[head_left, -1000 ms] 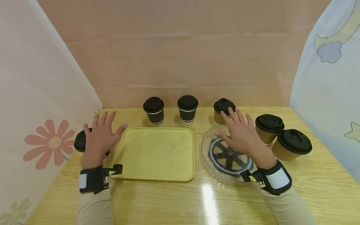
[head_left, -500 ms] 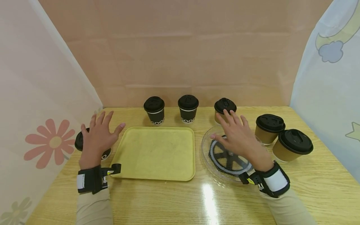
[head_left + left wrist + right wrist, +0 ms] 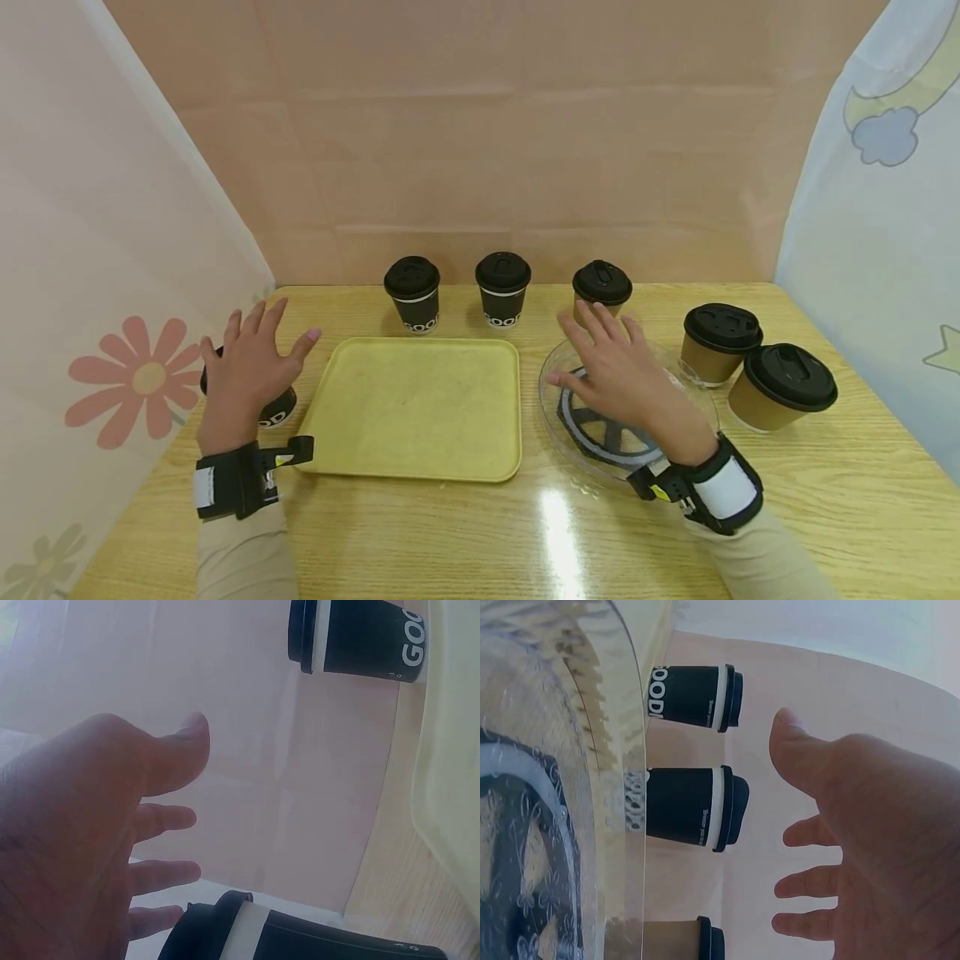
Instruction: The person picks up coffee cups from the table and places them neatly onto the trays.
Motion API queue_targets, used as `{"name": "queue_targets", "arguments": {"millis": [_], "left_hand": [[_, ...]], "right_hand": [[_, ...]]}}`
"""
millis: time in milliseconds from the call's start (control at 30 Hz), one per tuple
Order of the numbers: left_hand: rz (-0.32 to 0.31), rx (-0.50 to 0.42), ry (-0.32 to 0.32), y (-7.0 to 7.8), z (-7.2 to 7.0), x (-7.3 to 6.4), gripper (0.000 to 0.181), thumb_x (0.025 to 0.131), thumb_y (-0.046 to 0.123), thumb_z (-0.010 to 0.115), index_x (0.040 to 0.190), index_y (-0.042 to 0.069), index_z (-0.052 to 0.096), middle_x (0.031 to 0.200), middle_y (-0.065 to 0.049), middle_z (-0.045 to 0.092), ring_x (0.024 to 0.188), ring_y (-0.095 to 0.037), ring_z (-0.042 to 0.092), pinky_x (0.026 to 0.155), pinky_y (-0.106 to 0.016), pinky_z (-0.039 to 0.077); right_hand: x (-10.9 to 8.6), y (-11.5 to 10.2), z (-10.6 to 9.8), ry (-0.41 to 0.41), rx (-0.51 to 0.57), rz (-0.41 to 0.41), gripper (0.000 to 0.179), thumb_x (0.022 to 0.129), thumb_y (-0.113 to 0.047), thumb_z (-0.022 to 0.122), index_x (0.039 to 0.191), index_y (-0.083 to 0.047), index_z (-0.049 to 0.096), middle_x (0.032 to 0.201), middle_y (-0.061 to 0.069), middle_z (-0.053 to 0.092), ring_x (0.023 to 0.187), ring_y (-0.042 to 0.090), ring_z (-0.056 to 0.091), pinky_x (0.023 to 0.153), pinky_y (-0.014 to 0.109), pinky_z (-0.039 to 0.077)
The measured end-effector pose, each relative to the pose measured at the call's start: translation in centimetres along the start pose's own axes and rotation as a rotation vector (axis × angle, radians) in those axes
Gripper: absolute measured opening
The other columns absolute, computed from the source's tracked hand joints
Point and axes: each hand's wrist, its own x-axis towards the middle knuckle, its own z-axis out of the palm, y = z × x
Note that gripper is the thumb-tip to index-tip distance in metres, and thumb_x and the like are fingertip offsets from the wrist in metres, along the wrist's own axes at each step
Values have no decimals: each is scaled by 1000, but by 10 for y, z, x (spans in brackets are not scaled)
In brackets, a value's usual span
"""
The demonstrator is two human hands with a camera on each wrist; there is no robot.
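Head view: left hand (image 3: 251, 375), fingers spread and grasping nothing, hovered over a lidded black cup (image 3: 279, 410), partly hiding it, beside the yellow tray (image 3: 412, 408). Right hand (image 3: 618, 371), likewise splayed and unladen, hung above the clear dish (image 3: 550, 400); a brown cup (image 3: 602, 283) stood behind its fingertips.

Left wrist view: thumb apart from fingers; black cup's lid near the little finger — contact undeterminable.

Right wrist view: fingers extended, palm bare — hand apart from the dish wall.

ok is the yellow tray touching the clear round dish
Apart: the head view shows a strip of wooden tabletop between the yellow tray and the clear round dish.
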Motion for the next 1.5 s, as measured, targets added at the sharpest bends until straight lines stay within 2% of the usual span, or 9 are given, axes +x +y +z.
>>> {"name": "queue_targets", "arguments": {"millis": [300, 733, 967, 1133, 1500], "left_hand": [[1, -2, -13, -5, 0, 0, 82, 96, 67, 31, 157, 15, 16, 159, -27, 15, 144, -55, 6, 100, -83, 0], [-26, -7, -18, -9, -1, 0, 84, 95, 68, 32, 157, 15, 13, 157, -29, 18, 142, -56, 10, 100, -84, 1], [-31, -13, -28, -10, -3, -1, 85, 95, 68, 33, 157, 14, 13, 156, -29, 19, 141, -57, 12, 100, -84, 1], [-30, -14, -41, -10, -4, -2, 85, 95, 68, 32, 158, 15, 12, 157, -29, 19, 140, -57, 13, 100, -84, 2], [-53, 3, -88, -13, -3, -3, 87, 94, 70, 29, 157, 12, 13, 156, -30, 19, 139, -57, 14, 97, -85, 6]], "right_hand": [[-2, -8, 1, 10, -37, -36, 82, 91, -60, 54, 153, -11, 30, 160, 22, 23, 146, 42, 25, 112, 66, 25], [-3, -23, 6, 8, -32, -89, 80, 91, -60, 54, 152, -12, 34, 158, 21, 28, 145, 43, 29, 113, 61, 28], [-3, -31, 8, -24, -14, -99, 82, 90, -61, 55, 153, -14, 31, 160, 19, 25, 148, 42, 23, 114, 61, 26], [-4, -34, 8, -23, -14, -108, 83, 89, -62, 55, 153, -14, 32, 160, 19, 24, 147, 41, 24, 114, 61, 27], [-6, -48, 14, -87, 37, -166, 83, 90, -64, 51, 153, -13, 32, 160, 19, 25, 147, 40, 26, 115, 57, 29]]}}
